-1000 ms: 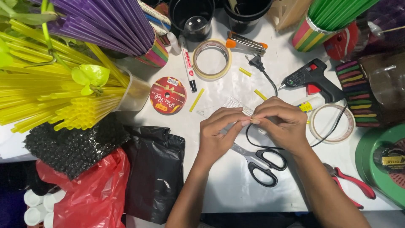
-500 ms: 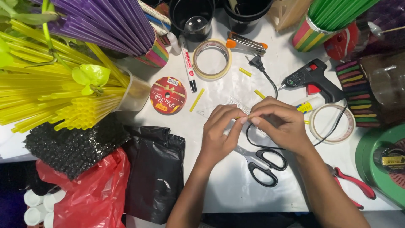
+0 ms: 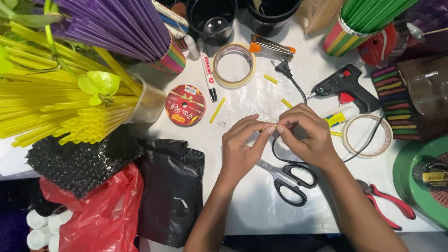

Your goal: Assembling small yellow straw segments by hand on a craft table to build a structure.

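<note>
From the head camera, both hands meet over the middle of the white bench. The left hand and the right hand each have fingers pinched shut on a small yellow straw piece held between their tips, just above the bench. Black-handled scissors lie just under the wrists. A black glue gun rests toward the far right edge, a tape roll near the far edge.
</note>
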